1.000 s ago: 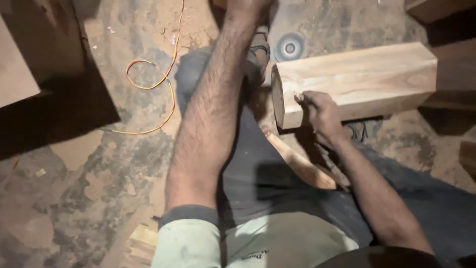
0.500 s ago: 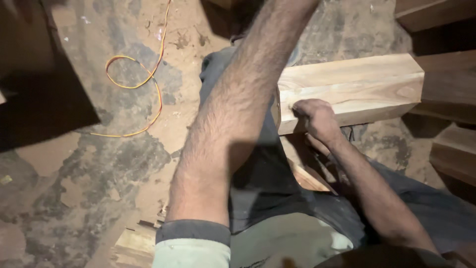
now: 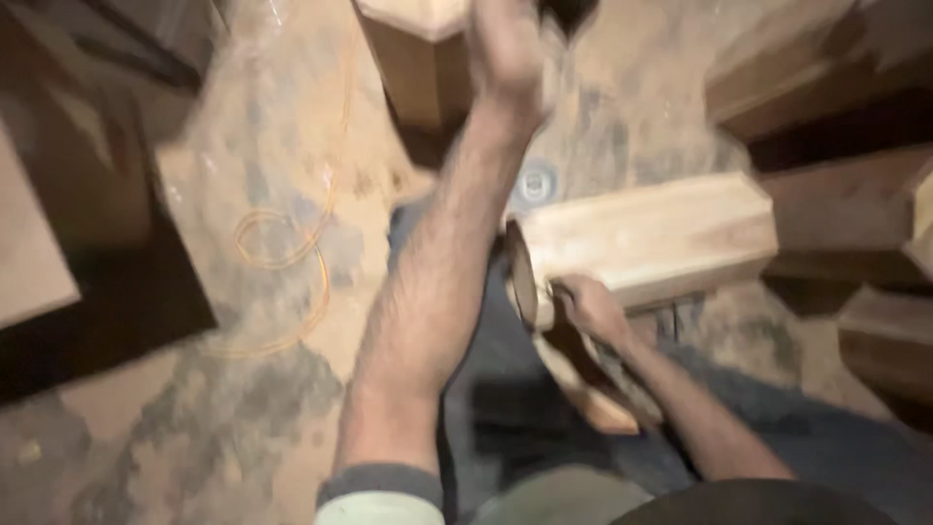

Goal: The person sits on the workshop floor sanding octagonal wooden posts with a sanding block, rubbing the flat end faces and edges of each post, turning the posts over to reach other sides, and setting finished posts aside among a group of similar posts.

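My left hand (image 3: 510, 53) is raised high at the top of the view and is blurred. A dark shape (image 3: 571, 10) sits just beside it; whether the hand grips it is unclear. My right hand (image 3: 583, 309) is curled at the near end of a pale wooden block (image 3: 661, 233) with bevelled edges, and seems to hold a thin tool against that end. The block lies across my lap on dark trousers (image 3: 505, 389). A smaller wooden piece (image 3: 595, 401) lies under my right wrist.
An orange cord (image 3: 284, 261) loops over the dusty floor at the left. More wooden blocks stand at the top (image 3: 418, 53) and at the right (image 3: 865, 209), (image 3: 889, 340). A flat board (image 3: 29, 258) lies at the far left. A round metal disc (image 3: 535, 183) lies behind the block.
My left arm has swung up and away, so the hand now shows at the top. The view has shifted and blurred. My right hand stays at the block's near end.
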`<state>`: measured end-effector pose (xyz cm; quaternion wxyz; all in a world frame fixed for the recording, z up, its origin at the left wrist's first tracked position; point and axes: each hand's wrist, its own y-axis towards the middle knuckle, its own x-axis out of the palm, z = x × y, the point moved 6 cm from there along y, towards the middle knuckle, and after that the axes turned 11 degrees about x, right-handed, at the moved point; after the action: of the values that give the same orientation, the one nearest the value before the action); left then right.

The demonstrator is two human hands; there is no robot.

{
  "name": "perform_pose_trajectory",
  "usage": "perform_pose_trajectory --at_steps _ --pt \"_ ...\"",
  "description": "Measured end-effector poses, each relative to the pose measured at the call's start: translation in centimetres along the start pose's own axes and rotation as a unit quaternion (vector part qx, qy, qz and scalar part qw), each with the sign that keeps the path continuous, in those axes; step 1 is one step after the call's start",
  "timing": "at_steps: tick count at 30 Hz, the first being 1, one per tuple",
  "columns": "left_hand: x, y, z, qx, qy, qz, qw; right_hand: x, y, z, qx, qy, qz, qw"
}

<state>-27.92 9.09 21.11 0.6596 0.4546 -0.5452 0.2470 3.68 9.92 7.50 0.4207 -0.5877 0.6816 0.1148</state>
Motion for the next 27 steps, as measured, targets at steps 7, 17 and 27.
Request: perform_pose_trajectory --at_steps 7,17,27 --pt "10.8 -2.7 0.8 -0.141 -0.019 -0.058 0.988 -5.1 -1.6 6.0 0.130 0.142 0.119 0.974" --pt "12.6 -5.1 -1.0 -0.199 -0.025 -0.048 0.978 -10.2 -7.0 16.6 0.216 0.157 0.168 0.949" --pt "15.6 -8.6 -5.7 -0.273 -0.050 -0.115 0.954 -13.5 -8.9 14.2 0.235 0.457 0.209 0.832"
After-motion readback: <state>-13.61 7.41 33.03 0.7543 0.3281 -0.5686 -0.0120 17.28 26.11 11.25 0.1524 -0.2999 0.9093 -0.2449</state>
